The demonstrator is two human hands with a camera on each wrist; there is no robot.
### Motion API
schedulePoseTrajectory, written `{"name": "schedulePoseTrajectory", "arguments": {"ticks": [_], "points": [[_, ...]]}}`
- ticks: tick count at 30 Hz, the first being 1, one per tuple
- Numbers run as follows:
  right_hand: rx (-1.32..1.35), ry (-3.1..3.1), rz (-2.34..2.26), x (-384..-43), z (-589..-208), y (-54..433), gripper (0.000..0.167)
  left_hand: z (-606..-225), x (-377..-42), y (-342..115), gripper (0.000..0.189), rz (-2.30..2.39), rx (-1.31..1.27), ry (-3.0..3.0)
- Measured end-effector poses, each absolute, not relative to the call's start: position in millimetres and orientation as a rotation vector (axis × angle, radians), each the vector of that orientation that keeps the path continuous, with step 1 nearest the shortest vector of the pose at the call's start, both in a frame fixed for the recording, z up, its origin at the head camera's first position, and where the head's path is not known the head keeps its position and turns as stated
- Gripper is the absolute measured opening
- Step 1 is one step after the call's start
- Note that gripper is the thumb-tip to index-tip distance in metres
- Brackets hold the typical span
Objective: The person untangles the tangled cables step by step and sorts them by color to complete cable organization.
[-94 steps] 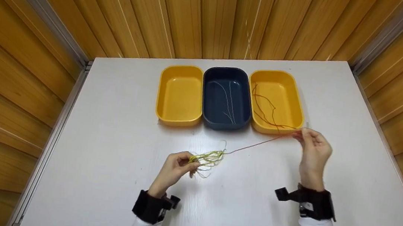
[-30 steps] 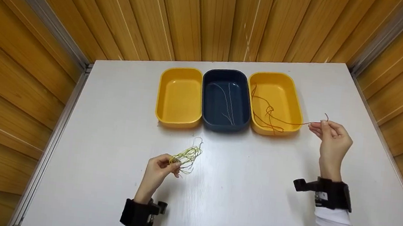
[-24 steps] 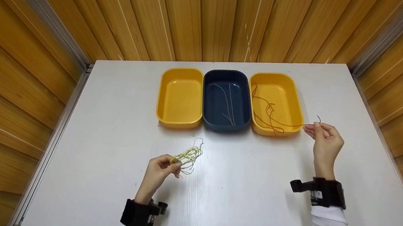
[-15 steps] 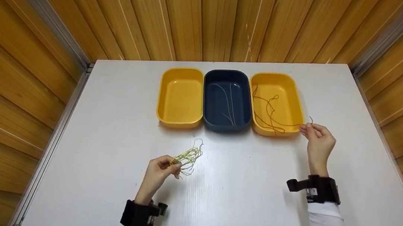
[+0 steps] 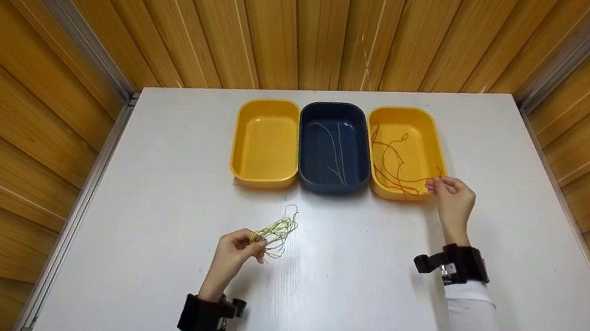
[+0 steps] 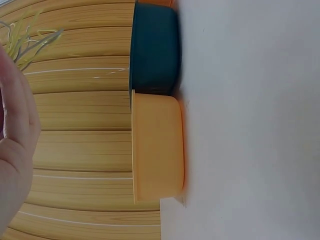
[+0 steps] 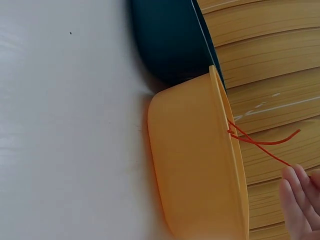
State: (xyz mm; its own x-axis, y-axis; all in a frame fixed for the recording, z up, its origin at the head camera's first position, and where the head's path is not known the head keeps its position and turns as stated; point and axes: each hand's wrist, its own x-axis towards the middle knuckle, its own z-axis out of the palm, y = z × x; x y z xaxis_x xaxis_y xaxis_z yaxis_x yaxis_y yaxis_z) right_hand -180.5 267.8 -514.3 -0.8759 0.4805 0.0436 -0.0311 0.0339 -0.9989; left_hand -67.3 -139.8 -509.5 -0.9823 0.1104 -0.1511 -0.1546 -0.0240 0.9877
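Observation:
My left hand (image 5: 234,252) pinches a loose tangle of yellow-green string (image 5: 278,232), with a few greyish strands, above the near middle of the table. In the left wrist view, part of the tangle (image 6: 25,42) shows at the upper left. My right hand (image 5: 456,203) is at the near right corner of the right yellow bin (image 5: 431,130), pinching a thin red string (image 7: 265,148) close to one end. From those fingertips the string runs over the rim into the bin, where more reddish string lies in loops.
A dark blue bin (image 5: 323,160) holds a few thin pale strands. It stands between the right bin and another yellow bin (image 5: 267,146), all three side by side on a white table (image 5: 173,174). Wood-patterned walls (image 5: 320,25) enclose the back and sides.
The red string has come out of the yellow-green tangle and now trails into the right bin. My right hand went right, then back left to the bin's corner; my left hand drew back left.

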Motion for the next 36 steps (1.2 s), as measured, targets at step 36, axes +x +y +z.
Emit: {"name": "schedulePoseTrajectory", "arguments": {"ticks": [36], "points": [[-0.398,-2.266,1.372,-160,-486,250,0.023,-504,-76,-115,0.025,2.176,0.009,2.000]]}}
